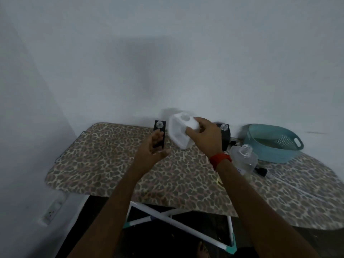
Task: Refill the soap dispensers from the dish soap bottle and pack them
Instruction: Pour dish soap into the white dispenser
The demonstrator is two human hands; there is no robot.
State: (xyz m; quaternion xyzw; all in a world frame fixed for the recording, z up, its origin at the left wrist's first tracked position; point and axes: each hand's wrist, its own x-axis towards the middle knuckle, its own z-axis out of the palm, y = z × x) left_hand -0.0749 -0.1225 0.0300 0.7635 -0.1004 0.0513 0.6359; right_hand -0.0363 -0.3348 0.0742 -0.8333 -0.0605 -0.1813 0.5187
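Observation:
A large white dish soap bottle (178,130) stands at the back of the board, uncapped, and my right hand (203,135) grips its handle side. My left hand (152,148) hovers open just in front of a black dispenser (159,133) with an open clear neck; the fingers overlap its lower part. A second black dispenser (225,135) stands behind my right hand, partly hidden. A clear dispenser bottle (243,158) with an open neck stands to the right of my right wrist.
The leopard-print ironing board (111,164) stands against a white wall. A teal basket (273,143) sits at the back right. A black pump cap (261,171) lies beside the clear bottle. White crossed legs and a foot show below.

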